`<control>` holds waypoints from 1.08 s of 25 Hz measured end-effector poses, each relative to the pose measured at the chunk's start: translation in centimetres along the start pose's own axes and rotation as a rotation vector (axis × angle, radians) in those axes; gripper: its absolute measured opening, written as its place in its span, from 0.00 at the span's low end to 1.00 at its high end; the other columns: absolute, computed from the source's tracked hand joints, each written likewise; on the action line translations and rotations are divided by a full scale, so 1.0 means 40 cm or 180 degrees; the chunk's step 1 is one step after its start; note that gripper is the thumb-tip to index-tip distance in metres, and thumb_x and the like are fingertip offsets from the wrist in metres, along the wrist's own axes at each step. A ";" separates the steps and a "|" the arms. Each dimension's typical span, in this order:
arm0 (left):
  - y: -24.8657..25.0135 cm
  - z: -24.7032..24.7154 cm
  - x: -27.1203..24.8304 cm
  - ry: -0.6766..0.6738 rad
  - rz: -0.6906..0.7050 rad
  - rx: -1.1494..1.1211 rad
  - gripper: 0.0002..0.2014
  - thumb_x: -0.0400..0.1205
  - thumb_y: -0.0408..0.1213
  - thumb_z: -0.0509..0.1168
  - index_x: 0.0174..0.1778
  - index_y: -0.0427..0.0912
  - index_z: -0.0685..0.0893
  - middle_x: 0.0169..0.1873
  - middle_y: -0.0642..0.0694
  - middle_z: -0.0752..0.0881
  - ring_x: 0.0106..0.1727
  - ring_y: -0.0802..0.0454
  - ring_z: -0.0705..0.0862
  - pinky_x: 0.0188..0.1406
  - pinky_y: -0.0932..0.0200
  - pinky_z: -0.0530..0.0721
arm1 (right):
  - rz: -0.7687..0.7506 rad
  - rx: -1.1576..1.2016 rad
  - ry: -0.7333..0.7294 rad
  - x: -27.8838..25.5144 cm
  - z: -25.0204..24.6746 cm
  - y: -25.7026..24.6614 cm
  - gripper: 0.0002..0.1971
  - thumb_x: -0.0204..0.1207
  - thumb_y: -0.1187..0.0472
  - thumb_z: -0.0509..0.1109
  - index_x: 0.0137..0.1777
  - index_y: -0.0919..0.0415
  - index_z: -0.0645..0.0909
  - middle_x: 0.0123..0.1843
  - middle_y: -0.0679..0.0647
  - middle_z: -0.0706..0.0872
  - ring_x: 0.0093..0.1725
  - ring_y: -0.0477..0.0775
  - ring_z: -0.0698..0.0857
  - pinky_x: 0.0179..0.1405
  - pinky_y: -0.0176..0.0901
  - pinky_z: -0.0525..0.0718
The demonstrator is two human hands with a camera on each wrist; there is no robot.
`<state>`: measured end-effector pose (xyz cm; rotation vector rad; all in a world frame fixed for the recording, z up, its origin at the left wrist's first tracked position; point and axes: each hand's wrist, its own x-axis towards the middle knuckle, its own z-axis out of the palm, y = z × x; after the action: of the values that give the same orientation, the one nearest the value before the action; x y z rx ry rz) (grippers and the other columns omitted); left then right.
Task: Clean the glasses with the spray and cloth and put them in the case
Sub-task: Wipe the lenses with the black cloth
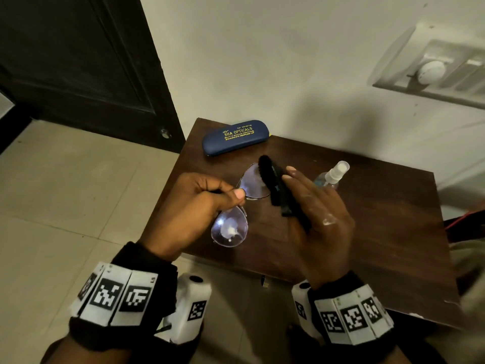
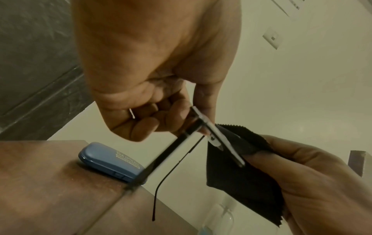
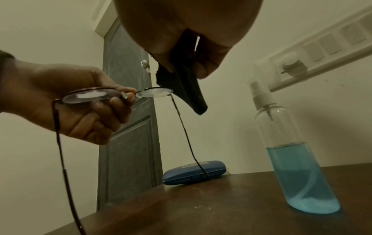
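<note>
A: Item one, at 9 o'clock?
B: Left hand (image 1: 189, 206), fingers curled, pinching the glasses (image 1: 237, 206) at the bridge above the counter (image 1: 380, 232).

A: At 12?
B: Case (image 1: 235, 137), closed.

A: At 3?
B: Right hand (image 1: 319, 219) gripping the cloth (image 1: 278, 187); spray bottle (image 1: 333, 174) standing beyond.

A: Step?
B: Likely wiping; the lenses look wet. Next: press the cloth to a lens.

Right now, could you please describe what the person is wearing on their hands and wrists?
Both hands are bare, the left hand and the right hand alike. Each wrist has a black cuff wrapped with a band of white panels printed with black square codes: left band, right band. A white camera block with a dark lens and its own code sits at each wrist's inner side.
</note>
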<state>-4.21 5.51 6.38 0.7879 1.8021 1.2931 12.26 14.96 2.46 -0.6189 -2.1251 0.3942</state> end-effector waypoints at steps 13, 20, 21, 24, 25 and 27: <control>-0.016 0.017 0.023 -0.0168 0.0225 0.0142 0.12 0.81 0.33 0.66 0.33 0.41 0.90 0.28 0.48 0.90 0.31 0.58 0.86 0.33 0.69 0.80 | 0.0040 -0.0486 -0.0636 -0.012 0.018 -0.002 0.28 0.68 0.67 0.54 0.68 0.59 0.82 0.70 0.51 0.82 0.45 0.51 0.76 0.33 0.41 0.79; -0.018 0.019 0.021 -0.0071 0.0379 0.0286 0.14 0.82 0.31 0.64 0.31 0.38 0.87 0.25 0.45 0.86 0.29 0.59 0.83 0.33 0.69 0.79 | 0.0293 -0.0485 -0.0622 0.000 0.014 0.000 0.28 0.68 0.65 0.54 0.67 0.58 0.83 0.69 0.50 0.83 0.45 0.53 0.78 0.31 0.42 0.81; -0.018 0.020 0.021 -0.0054 0.0391 0.0271 0.14 0.82 0.32 0.64 0.30 0.37 0.86 0.26 0.42 0.86 0.29 0.57 0.83 0.33 0.68 0.79 | 0.0220 -0.0454 -0.0659 -0.001 0.014 -0.008 0.28 0.67 0.65 0.54 0.66 0.59 0.83 0.69 0.51 0.82 0.46 0.52 0.77 0.33 0.37 0.78; -0.023 0.022 0.024 -0.0069 0.0471 0.0247 0.16 0.81 0.37 0.65 0.26 0.41 0.82 0.25 0.35 0.81 0.29 0.48 0.79 0.32 0.57 0.78 | -0.0029 -0.0432 -0.0831 -0.005 0.022 -0.032 0.28 0.65 0.66 0.56 0.64 0.59 0.84 0.69 0.51 0.82 0.46 0.50 0.73 0.38 0.24 0.65; -0.024 0.022 0.024 -0.0126 0.0498 0.0265 0.17 0.82 0.37 0.65 0.25 0.43 0.81 0.24 0.36 0.79 0.28 0.48 0.77 0.32 0.56 0.76 | -0.0017 -0.0432 -0.0838 -0.005 0.026 -0.033 0.27 0.65 0.66 0.56 0.64 0.59 0.84 0.69 0.51 0.83 0.46 0.50 0.73 0.37 0.25 0.65; -0.023 0.021 0.022 -0.0286 0.0536 0.0339 0.16 0.83 0.36 0.64 0.27 0.44 0.82 0.25 0.39 0.80 0.29 0.52 0.77 0.32 0.59 0.76 | 0.0135 -0.0396 -0.0735 0.000 0.030 -0.024 0.27 0.66 0.65 0.55 0.65 0.59 0.83 0.69 0.51 0.83 0.45 0.51 0.75 0.35 0.33 0.72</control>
<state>-3.97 6.37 5.13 1.0593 1.7748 1.2541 11.01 14.11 2.21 -0.7198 -2.3737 0.3737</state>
